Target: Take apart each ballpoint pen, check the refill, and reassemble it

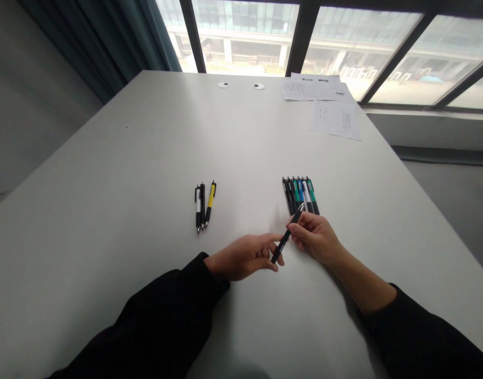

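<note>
Over the near middle of the flat white table (107, 210), the person holds a slim black plastic pen (287, 235) between both hands. It slants, its upper end pointing to about 1 o'clock and its lower end to 7 o'clock. The right hand (315, 237) has its fingers curled and pressed together, pinching the pen's upper half. The left hand (244, 257) rests on the tabletop, thumb and fingertips closed on the pen's lower end. Both arms wear black sleeves.

Just beyond the right hand, at 12 o'clock from it, a tight row of black, green and blue pens (300, 193) lies side by side; the held pen's upper tip overlaps the row's near ends. At 11 o'clock from the left hand, apart from it, lies a small cluster of three pens (204, 205), one white-and-black, one black, one yellow. Far off at 1 o'clock, printed paper sheets (335, 119) sit by the window, with two small white discs (241, 85) at 12 o'clock near the far edge.
</note>
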Motion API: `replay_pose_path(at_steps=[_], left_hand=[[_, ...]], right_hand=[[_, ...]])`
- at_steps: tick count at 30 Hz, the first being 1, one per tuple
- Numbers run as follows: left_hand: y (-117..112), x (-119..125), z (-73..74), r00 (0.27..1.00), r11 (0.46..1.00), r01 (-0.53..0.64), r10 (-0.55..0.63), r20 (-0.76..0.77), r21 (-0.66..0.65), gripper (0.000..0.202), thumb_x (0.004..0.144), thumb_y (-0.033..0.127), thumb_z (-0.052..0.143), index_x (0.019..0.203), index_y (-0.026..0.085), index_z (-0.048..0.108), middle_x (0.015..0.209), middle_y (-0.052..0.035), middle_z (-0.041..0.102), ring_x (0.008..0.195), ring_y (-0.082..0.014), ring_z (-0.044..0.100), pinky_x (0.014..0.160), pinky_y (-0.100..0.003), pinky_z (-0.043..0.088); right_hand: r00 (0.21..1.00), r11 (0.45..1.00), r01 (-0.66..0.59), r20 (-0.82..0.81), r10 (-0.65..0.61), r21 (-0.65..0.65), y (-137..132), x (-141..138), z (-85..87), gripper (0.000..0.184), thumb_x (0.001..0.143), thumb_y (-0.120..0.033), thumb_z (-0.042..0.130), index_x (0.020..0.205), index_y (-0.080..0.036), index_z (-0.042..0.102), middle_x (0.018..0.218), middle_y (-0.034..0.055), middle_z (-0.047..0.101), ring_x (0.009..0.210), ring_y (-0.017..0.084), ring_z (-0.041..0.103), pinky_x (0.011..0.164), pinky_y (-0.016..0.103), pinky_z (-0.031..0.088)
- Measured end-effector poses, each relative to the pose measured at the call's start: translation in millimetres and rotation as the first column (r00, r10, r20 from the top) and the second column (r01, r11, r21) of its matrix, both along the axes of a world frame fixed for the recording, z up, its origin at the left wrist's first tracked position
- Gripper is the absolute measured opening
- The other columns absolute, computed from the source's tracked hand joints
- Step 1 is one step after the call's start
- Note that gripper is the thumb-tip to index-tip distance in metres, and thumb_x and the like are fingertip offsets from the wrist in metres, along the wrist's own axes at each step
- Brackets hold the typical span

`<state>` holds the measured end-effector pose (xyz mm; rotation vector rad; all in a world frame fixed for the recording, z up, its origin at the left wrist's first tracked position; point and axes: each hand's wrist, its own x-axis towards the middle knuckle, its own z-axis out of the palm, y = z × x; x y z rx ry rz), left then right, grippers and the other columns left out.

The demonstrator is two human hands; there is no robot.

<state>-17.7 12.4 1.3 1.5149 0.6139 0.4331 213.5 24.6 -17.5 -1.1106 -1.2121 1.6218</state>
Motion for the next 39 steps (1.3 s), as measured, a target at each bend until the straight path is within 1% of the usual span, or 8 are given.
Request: replay_pose_path(at_steps=[3, 6, 10, 14, 22, 27, 33, 39], left_hand=[[-1, 0, -4.1, 0.998, 0.997, -0.038, 0.041, 0.045, -0.061, 0.060, 0.089, 0.015, 0.062, 0.146, 0.025, 0.049, 0.105, -0.0074, 0.074, 0.073, -0.0121, 0.063, 0.068, -0.025, 0.053], [2, -1, -8.1, 0.964, 0.971, -0.200, 0.219, 0.152, -0.132, 0.047, 0.093, 0.025, 0.061, 0.140, 0.022, 0.056, 0.106, -0.0098, 0.073, 0.059, -0.0089, 0.058, 0.055, -0.023, 0.049], [12, -4, -7.7, 0.796, 0.838, -0.515, 0.546, 0.263, -0.179, 0.032, 0.096, 0.039, 0.061, 0.115, 0.015, 0.069, 0.088, -0.0063, 0.071, 0.050, -0.0061, 0.053, 0.049, -0.021, 0.043], [20, -5, -7.0, 0.645, 0.704, -0.664, 0.710, 0.282, -0.253, 0.035, 0.091, 0.048, 0.066, 0.099, 0.014, 0.070, 0.072, -0.0010, 0.064, 0.046, -0.0053, 0.049, 0.043, -0.019, 0.036], [26, -6, -10.8, 0.501, 0.542, -0.786, 0.840, 0.208, -0.298, 0.043, 0.087, 0.056, 0.068, 0.091, 0.013, 0.070, 0.066, 0.0003, 0.060, 0.047, -0.0049, 0.048, 0.044, -0.018, 0.033], [25, -6, -8.7, 0.500, 0.528, -0.795, 0.849, 0.169, -0.298, 0.045, 0.084, 0.057, 0.071, 0.088, 0.012, 0.068, 0.066, 0.0005, 0.059, 0.049, -0.0052, 0.047, 0.045, -0.018, 0.034], [25, -4, -7.4, 0.468, 0.493, -0.814, 0.870, 0.154, -0.309, 0.051, 0.085, 0.057, 0.070, 0.111, 0.016, 0.057, 0.081, 0.0015, 0.062, 0.050, -0.0044, 0.049, 0.048, -0.019, 0.037], [26, -4, -10.4, 0.502, 0.521, -0.808, 0.853, 0.144, -0.275, 0.042, 0.088, 0.051, 0.068, 0.108, 0.016, 0.053, 0.078, 0.0025, 0.062, 0.051, -0.0055, 0.050, 0.050, -0.019, 0.039]], right_hand=[[0.996, 0.998, 0.054, -0.073, -0.056, -0.031, 1, -3, 4.8, 0.030, 0.079, -0.041, 0.082, 0.079, -0.017, 0.064, 0.053, -0.0035, 0.060, 0.039, 0.007, 0.049, 0.038, 0.018, 0.035], [0.973, 0.986, 0.158, -0.160, -0.165, -0.057, 1, -7, 10.0, 0.033, 0.076, -0.045, 0.083, 0.082, -0.019, 0.063, 0.050, -0.0051, 0.059, 0.035, 0.007, 0.046, 0.034, 0.018, 0.031], [0.982, 0.985, 0.165, -0.090, -0.168, -0.038, -2, -6, 9.0, 0.030, 0.076, -0.039, 0.084, 0.090, -0.018, 0.067, 0.058, -0.0031, 0.063, 0.039, 0.008, 0.050, 0.035, 0.018, 0.034], [0.984, 0.978, 0.146, 0.077, -0.159, 0.146, -5, -4, 5.7, 0.023, 0.081, -0.033, 0.080, 0.095, -0.019, 0.069, 0.063, -0.0033, 0.062, 0.046, 0.009, 0.054, 0.041, 0.020, 0.041], [0.854, 0.834, -0.249, 0.518, -0.051, 0.493, -12, -8, 9.2, 0.013, 0.090, -0.026, 0.069, 0.099, -0.017, 0.072, 0.071, 0.0025, 0.068, 0.060, 0.014, 0.061, 0.057, 0.026, 0.048], [0.722, 0.740, -0.374, 0.676, -0.145, 0.559, -13, -10, 8.6, 0.014, 0.094, -0.024, 0.060, 0.094, -0.015, 0.071, 0.074, 0.0052, 0.070, 0.064, 0.015, 0.063, 0.062, 0.026, 0.049], [0.673, 0.827, -0.194, 0.685, -0.279, 0.528, -10, -10, 5.5, 0.018, 0.090, -0.029, 0.063, 0.078, -0.018, 0.070, 0.063, 0.0019, 0.070, 0.053, 0.013, 0.061, 0.054, 0.023, 0.045], [0.563, 0.878, -0.081, 0.749, -0.350, 0.471, -7, -11, 6.5, 0.023, 0.088, -0.034, 0.061, 0.072, -0.019, 0.068, 0.061, 0.0024, 0.070, 0.050, 0.015, 0.060, 0.054, 0.026, 0.044]])
